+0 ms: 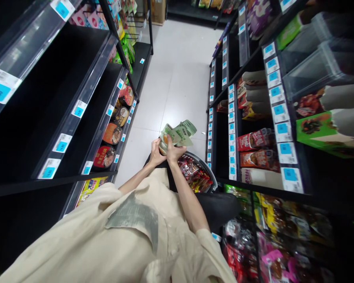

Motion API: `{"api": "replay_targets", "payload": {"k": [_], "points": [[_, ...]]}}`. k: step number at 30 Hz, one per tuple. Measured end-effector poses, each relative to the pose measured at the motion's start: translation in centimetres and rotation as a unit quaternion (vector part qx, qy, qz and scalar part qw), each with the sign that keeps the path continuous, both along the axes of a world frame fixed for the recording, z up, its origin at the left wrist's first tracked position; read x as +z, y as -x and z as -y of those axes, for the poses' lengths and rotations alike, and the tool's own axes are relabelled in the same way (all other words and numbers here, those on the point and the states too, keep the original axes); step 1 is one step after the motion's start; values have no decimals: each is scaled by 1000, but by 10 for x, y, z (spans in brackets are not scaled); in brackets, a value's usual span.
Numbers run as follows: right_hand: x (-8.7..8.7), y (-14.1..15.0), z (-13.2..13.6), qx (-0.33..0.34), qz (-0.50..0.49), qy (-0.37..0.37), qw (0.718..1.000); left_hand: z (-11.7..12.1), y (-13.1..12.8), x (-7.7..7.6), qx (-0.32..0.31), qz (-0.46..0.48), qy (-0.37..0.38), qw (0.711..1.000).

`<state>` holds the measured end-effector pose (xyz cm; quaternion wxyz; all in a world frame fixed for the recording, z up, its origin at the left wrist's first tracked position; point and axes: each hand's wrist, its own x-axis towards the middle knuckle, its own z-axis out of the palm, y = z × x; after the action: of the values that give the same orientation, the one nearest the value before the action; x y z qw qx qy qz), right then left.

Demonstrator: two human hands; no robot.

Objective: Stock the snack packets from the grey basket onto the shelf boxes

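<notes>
Several pale green snack packets [181, 133] are bunched together above my lap, their printed faces partly showing. My left hand [157, 153] grips them from the left side with curled fingers. On the near right side, my right hand [174, 152] holds the same bunch, its thumb pressed on top. Just below and to the right of my hands stands a grey shopping basket [210, 171]. Inside it lie many shiny red and yellow snack packets [194, 175]. My right forearm covers the basket's left part.
Black shelves with price tags [61, 142] line the left, holding bowl-shaped packages [104, 156]. Shelving on the right carries red snack bags [255, 138], cardboard boxes [318, 127] and clear bins [312, 59]. A pale tiled floor [177, 67] runs between them.
</notes>
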<state>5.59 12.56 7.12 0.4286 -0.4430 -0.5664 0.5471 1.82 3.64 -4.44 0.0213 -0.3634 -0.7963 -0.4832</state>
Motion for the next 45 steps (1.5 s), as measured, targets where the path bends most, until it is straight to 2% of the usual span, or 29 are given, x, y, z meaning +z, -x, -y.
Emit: {"api": "replay_targets", "payload": {"k": [3,8,11,13,15,19,22,25,27,30,34,37,41,45], "points": [[-2,-5,-12,18,13,-24,999,0,-1,2,4,6,5,1000],[-16,-24,-44,-1,47,-90,995,-2,-2,4,-1,1,-10,1000],[-20,-39,-61,39,55,-114,991,-1,-2,5,-6,-2,-12,1000],[-14,-46,-71,88,82,-135,984,-1,-2,6,-9,-4,-8,1000],[-2,-50,-81,161,120,-163,966,-1,-2,7,-12,-10,-3,1000],[24,-46,-94,333,172,-218,901,-2,-2,10,-22,-31,-12,999],[27,-37,-87,367,207,-244,873,-2,-3,13,-25,-35,-15,999],[20,-30,-68,374,237,-256,859,-2,-3,14,-16,-36,-9,999],[16,-29,-57,375,224,-254,863,-2,-3,14,-12,-38,-10,999],[18,-31,-53,334,160,-223,902,-2,-3,13,-11,-34,-5,999],[31,-41,-62,174,83,-180,965,-2,-2,12,-10,-14,-1,1000],[41,-47,-64,84,-6,-146,986,-1,-2,11,-18,-5,1,1000],[43,-51,-52,88,-60,-134,985,-1,-2,11,-18,-3,-10,1000],[28,-49,-38,185,33,-187,964,-1,-3,12,-9,-5,-13,1000]]}}
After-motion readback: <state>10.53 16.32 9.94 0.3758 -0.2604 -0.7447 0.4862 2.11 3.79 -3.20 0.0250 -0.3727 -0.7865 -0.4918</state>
